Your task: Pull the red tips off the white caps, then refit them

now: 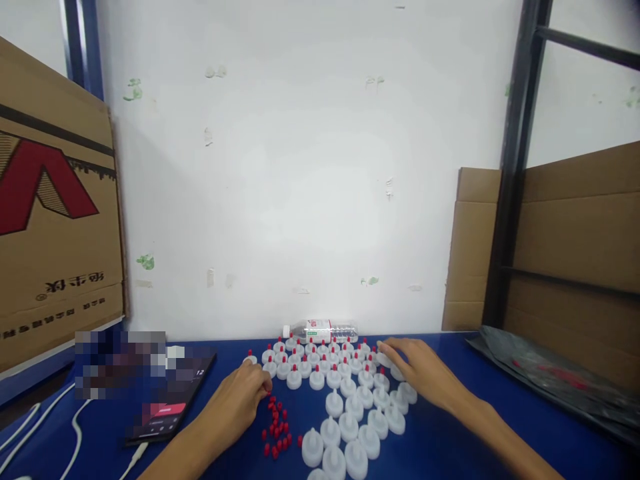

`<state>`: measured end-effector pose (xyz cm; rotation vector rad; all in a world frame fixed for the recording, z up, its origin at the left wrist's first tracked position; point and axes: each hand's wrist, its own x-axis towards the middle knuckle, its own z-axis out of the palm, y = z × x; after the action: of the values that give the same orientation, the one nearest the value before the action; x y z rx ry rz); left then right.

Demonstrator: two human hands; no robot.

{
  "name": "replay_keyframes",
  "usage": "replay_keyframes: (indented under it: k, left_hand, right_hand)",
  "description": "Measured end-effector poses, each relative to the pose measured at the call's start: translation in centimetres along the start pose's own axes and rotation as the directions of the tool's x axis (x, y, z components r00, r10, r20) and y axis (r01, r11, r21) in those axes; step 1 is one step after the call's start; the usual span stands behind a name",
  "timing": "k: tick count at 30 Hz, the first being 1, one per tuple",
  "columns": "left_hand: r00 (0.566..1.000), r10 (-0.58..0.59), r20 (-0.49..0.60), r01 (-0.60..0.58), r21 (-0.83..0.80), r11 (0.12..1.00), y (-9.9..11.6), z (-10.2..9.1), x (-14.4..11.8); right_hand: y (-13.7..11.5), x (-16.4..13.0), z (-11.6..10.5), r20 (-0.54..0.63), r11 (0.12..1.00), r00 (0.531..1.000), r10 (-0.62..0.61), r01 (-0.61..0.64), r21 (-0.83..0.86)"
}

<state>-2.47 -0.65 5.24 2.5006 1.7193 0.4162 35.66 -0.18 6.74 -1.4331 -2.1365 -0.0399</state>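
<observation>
My left hand (243, 393) is closed in a pinch at the upper end of a loose group of small red tip caps (275, 430), with a red tip cap at its fingertips. A white nozzle cap with a red tip stands just beyond its knuckles. My right hand (423, 367) reaches in from the right, its fingers curled round a white nozzle cap (383, 360) at the right side of the group. Several white nozzle caps with red tips (317, 379) stand upright at the back. Several bare white nozzle caps (349, 425) stand nearer to me.
A clear plastic bottle (320, 331) lies against the wall behind the caps. At left are a phone (175, 400) and white cables (77, 427). A grey plastic bag (540, 380) lies on the right of the blue table (445, 440). Cardboard (60, 200) stands at left.
</observation>
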Motion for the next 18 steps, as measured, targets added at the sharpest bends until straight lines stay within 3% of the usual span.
replay_keyframes:
  k: [6,10,14,18]
  left_hand:
    - [0.999,0.047,-0.003,-0.048,-0.050,0.998,0.0,0.5,-0.2]
    - [0.989,0.104,-0.103,-0.107,-0.021,0.994,0.4,0.1,-0.2]
    - [0.955,0.189,-0.230,-0.214,-0.088,0.973,2.3,-0.8,-0.8]
    - [0.910,0.305,-0.280,-0.366,-0.200,0.909,5.4,-1.1,-2.3]
  right_hand:
    - [-1.5,-0.3,-0.3,-0.035,0.997,0.998,-0.051,0.053,0.054]
    - [-3.2,-1.1,0.2,-0.022,0.976,0.985,-0.169,0.170,0.136]
    - [-5.4,-2.1,0.7,-0.008,0.947,0.962,-0.274,0.272,0.169]
    - [-7.7,-3.1,0.9,0.019,0.886,0.907,-0.420,0.406,0.223]
